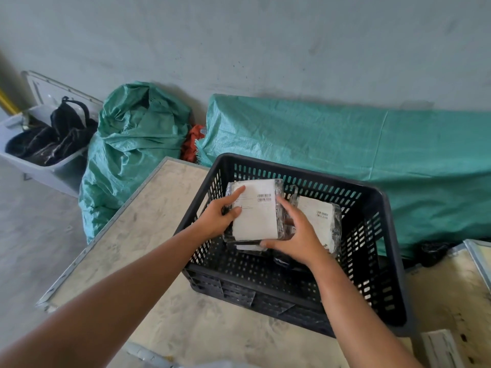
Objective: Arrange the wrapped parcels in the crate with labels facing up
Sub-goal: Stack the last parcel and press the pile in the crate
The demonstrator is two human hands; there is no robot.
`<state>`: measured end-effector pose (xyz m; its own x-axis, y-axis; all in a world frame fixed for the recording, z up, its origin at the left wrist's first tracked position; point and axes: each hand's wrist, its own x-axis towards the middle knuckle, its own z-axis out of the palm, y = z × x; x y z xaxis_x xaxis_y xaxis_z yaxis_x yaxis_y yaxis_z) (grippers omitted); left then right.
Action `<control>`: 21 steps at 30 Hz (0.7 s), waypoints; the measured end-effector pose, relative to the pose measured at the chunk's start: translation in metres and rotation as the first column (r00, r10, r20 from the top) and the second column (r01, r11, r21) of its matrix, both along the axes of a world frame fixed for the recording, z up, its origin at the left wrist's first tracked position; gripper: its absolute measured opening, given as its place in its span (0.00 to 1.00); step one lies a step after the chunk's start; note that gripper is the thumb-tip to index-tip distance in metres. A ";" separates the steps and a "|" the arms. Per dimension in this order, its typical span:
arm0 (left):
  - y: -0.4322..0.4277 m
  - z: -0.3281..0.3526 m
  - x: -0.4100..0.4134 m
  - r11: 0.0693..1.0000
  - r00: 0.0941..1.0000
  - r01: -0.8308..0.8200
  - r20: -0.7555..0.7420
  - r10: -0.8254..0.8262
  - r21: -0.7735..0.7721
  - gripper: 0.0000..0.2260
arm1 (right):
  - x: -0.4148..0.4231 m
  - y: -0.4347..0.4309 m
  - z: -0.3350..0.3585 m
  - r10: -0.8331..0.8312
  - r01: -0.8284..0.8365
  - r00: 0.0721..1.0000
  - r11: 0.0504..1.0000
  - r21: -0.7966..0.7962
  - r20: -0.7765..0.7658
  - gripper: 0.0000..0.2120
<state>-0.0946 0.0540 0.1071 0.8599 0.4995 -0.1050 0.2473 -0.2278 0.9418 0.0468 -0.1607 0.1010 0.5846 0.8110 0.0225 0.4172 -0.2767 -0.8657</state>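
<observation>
A parcel (pixel 255 211) is gripped at both sides by the left hand (pixel 218 216) and right hand (pixel 297 235), label upward, so it can be laid flat in the crate (pixel 372 261).

Soft, even daylight with faint shadows; wide-angle bending at the frame edges (corners worst), slight overall blur.

Two bare forearms and hands, no sleeves.
The left hand (pixel 218 218) and right hand (pixel 297 239) wear no gloves, rings or watch.
</observation>
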 end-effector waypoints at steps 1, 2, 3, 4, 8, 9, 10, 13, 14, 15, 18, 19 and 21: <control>0.002 0.002 0.004 1.000 1.000 -0.023 0.006 0.023 -0.015 0.24 | -0.002 0.000 -0.002 0.043 -0.040 0.997 0.998 -0.049 0.058 0.59; 0.004 0.004 0.007 0.999 0.999 -0.042 0.015 0.042 -0.018 0.24 | -0.003 0.002 -0.004 0.071 -0.063 0.993 0.995 -0.079 0.097 0.62; 0.005 0.005 0.011 0.999 0.999 -0.048 0.022 0.048 -0.010 0.24 | -0.003 0.004 -0.004 0.072 -0.061 0.990 0.994 -0.089 0.122 0.63; 0.005 0.006 0.015 0.999 0.999 -0.043 0.026 0.043 -0.008 0.24 | -0.003 0.007 -0.005 0.051 -0.040 0.990 0.996 -0.083 0.134 0.63; 0.001 0.001 0.020 1.000 0.999 -0.029 0.018 0.029 -0.003 0.29 | 0.003 0.016 -0.004 0.001 0.010 0.992 0.996 -0.089 0.124 0.59; 0.003 0.000 0.022 0.999 1.000 -0.014 -0.002 0.014 0.041 0.33 | 0.005 0.019 -0.004 0.003 0.010 0.993 0.994 -0.110 0.116 0.59; 0.006 0.001 0.024 0.996 0.999 0.017 -0.030 -0.015 0.083 0.39 | 0.009 0.023 -0.003 -0.002 0.016 0.995 0.991 -0.130 0.103 0.59; 0.016 0.007 0.035 0.957 0.966 0.211 -0.192 -0.173 0.198 0.58 | 0.017 0.032 -0.001 -0.072 0.084 0.995 0.980 -0.181 0.074 0.57; 0.019 0.007 0.039 0.929 0.941 0.281 -0.257 -0.218 0.241 0.61 | 0.017 0.034 -0.001 -0.094 0.107 0.993 0.975 -0.193 0.073 0.56; 0.020 0.005 0.042 0.899 0.919 0.334 -0.307 -0.245 0.282 0.63 | 0.016 0.036 -0.003 -0.105 0.118 0.992 0.972 -0.204 0.074 0.56; 0.022 -0.016 0.043 0.886 0.911 0.343 -0.340 -0.232 0.313 0.64 | 0.008 0.040 -0.009 -0.091 0.113 0.991 0.967 -0.230 0.103 0.56; 0.022 -0.024 0.041 0.901 0.919 0.316 -0.330 -0.214 0.297 0.64 | 0.006 0.042 -0.010 -0.086 0.112 0.989 0.964 -0.241 0.117 0.56; 0.021 -0.036 0.040 0.912 0.926 0.296 -0.321 -0.200 0.285 0.63 | 0.003 0.044 -0.010 -0.071 0.114 0.984 0.955 -0.273 0.161 0.55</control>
